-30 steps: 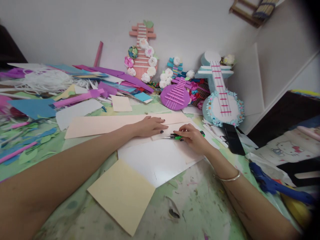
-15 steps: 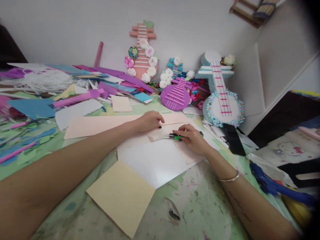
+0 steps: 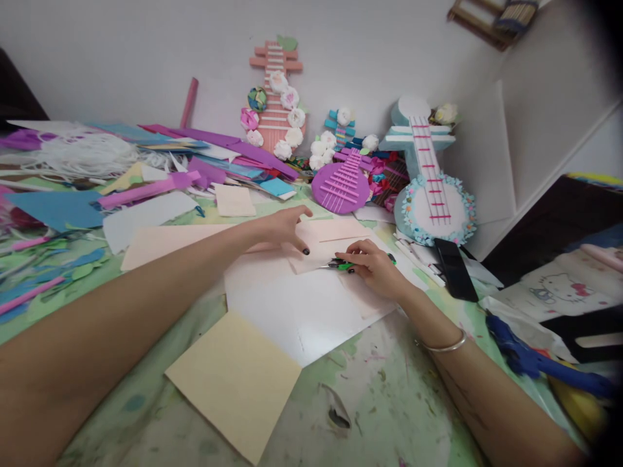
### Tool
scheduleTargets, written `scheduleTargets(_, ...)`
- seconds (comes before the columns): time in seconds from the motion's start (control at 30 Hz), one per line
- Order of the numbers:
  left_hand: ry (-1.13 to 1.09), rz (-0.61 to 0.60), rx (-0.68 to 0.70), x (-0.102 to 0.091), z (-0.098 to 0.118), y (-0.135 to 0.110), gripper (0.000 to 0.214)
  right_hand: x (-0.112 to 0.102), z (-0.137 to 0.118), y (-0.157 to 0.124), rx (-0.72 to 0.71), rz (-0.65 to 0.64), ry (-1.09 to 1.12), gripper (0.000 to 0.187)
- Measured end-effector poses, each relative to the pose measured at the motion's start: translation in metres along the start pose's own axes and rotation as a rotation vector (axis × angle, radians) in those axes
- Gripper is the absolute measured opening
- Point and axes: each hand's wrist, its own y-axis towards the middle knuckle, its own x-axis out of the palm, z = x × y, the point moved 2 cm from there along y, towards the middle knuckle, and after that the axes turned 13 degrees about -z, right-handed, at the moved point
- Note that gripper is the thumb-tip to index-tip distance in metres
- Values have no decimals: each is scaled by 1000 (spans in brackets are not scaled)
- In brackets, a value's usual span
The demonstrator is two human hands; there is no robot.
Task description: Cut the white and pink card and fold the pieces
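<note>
My left hand is over the pale pink sheets, its thumb and index finger spread wide and nothing held between them. In my right hand is a green-and-black craft knife, its thin metal tip pointing left. Part of its body is hidden by the fingers. Beneath the tip lies a small pale pink piece on a glossy white board. A long pale pink strip runs left behind my left forearm.
A cream square sheet lies in front. Paper scraps and white strings crowd the left. Decorated paper instruments, one purple and one pale blue, stand behind. A black phone and blue glue gun are right.
My left hand has shifted slightly left, and its thumb and index finger have spread apart. My right hand stays in place with the craft knife.
</note>
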Motion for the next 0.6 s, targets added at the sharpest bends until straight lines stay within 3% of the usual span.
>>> scheduleTargets(0.07,-34,-78,-11,-5,-6,-4,68,0,1,0,2,-3,0,52)
scheduleTargets(0.17,-63,-95,-3,-7,-7,-8,50,1,2,-1,3,-8,6,52)
scheduleTargets(0.37,8,59,-27,11,2,-4,43,0,3,-2,-5,-15,0,50)
scheduleTargets(0.6,56,115,40,22,8,-6,47,1,3,0,-47,22,-9,46)
